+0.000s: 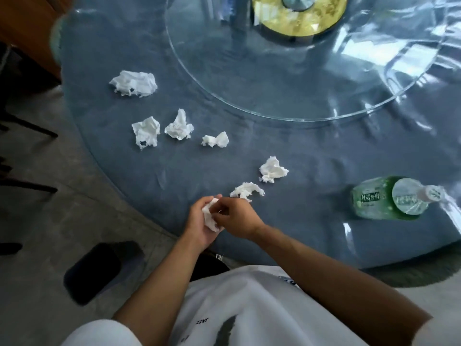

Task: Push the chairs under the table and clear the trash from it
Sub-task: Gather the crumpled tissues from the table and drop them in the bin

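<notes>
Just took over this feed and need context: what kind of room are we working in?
Probably a dining room, at home or in a restaurant. A large round table under blue cloth and clear cover carries a glass turntable. Crumpled tissues and a green bottle lie on it; the left hand holds one tissue.

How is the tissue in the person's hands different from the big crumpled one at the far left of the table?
The held tissue is off the table, gripped in the left hand with the right hand touching it; the far-left tissue lies loose on the blue table. The held one looks smaller and partly hidden by fingers; the far-left one is fully visible. Both are white and crumpled.
</notes>
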Motion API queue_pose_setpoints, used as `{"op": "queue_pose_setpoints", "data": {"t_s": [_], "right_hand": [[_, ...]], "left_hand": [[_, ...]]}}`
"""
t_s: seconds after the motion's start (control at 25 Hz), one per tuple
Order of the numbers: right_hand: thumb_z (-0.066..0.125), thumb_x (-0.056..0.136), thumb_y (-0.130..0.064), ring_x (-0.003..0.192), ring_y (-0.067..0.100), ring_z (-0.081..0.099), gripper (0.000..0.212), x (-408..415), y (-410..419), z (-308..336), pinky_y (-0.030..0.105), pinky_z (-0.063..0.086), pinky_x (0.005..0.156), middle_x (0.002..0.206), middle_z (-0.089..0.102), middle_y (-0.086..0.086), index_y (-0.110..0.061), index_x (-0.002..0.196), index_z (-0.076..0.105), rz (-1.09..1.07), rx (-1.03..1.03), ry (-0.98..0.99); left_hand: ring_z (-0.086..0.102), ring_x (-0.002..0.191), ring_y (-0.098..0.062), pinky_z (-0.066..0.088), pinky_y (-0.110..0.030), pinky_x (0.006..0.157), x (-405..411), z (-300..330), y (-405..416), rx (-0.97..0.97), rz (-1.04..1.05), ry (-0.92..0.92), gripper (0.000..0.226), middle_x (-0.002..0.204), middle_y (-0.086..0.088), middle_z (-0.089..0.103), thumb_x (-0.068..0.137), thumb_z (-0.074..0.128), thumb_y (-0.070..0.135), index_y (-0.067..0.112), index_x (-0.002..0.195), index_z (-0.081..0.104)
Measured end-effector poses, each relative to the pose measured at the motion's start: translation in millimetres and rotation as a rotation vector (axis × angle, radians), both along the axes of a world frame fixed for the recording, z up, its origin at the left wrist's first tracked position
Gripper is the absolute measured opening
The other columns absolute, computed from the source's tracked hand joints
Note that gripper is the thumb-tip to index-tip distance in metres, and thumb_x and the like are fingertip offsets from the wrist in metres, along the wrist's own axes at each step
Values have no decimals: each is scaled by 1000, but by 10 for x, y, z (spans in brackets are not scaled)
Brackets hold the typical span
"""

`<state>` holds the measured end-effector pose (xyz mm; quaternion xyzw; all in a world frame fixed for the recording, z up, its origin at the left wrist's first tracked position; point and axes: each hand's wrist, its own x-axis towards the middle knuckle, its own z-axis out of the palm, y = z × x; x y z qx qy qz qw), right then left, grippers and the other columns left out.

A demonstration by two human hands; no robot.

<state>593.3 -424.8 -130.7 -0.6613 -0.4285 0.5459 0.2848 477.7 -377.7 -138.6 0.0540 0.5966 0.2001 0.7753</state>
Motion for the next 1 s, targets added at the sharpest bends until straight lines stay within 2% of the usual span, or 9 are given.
{"op": "queue_pose_setpoints", "data": {"t_s": [0.08,0.2,0.32,0.48,0.6,0.68,0.84,0.92,1.0], "right_hand": [[62,79,-21,79,22,72,14,-22,133,-16,41,59,77,84,76,4,-19,85,74,-136,-8,-40],[68,85,-22,99,22,63,19,65,244,-99,40,55,82,108,65,2,-19,103,72,-341,-12,-447],[67,89,-24,117,31,49,30,129,217,-229,43,51,89,129,47,9,-18,118,64,-266,-259,-688],[63,91,-18,103,34,64,13,-11,255,-281,36,50,81,110,68,11,-15,102,69,-350,-370,-605],[74,88,-18,79,14,68,4,-185,348,-141,12,45,63,81,71,-3,-15,90,75,-625,-260,-417],[77,85,-15,66,-3,62,5,-315,455,-31,5,42,59,74,68,-11,-15,90,76,-700,-179,-272],[70,82,-7,65,-6,61,18,-480,549,78,6,45,65,82,74,-6,-15,96,78,-483,-108,-157],[62,81,-3,65,-4,65,26,-434,527,83,11,52,69,80,75,-7,-18,92,79,-463,-105,-73],[59,81,-3,67,4,70,27,-305,500,64,26,61,75,72,74,-9,-20,84,80,-485,-137,25]], "left_hand": [[70,68,-18,58,-29,61,-87,-51,222,7,-99,38,21,78,-5,71,92,44,13,15,94,65],[69,77,-31,63,-42,70,-193,-108,502,-11,-167,12,24,87,-17,71,95,38,2,8,97,61],[67,79,-35,61,-46,75,-265,-132,721,-8,-264,19,28,94,-20,68,94,34,-3,6,102,59],[67,84,-34,57,-48,83,-261,-112,941,32,-438,27,46,101,-20,67,85,28,-12,6,109,62],[67,88,-34,58,-46,81,-214,-105,995,84,-560,78,46,106,-23,68,84,33,-13,0,112,67],[67,85,-33,60,-44,77,-172,-131,1007,62,-563,84,35,102,-24,69,89,45,0,-3,115,68],[69,65,-24,56,-30,55,-64,-92,987,-28,-536,-30,35,80,-12,70,100,54,36,8,88,71],[69,59,-22,55,-28,49,-46,-47,957,1,-549,-39,24,75,-9,70,99,59,28,11,84,67],[69,61,-24,57,-33,51,-58,-12,943,57,-534,-41,11,77,-12,70,97,60,13,8,89,65]]}}
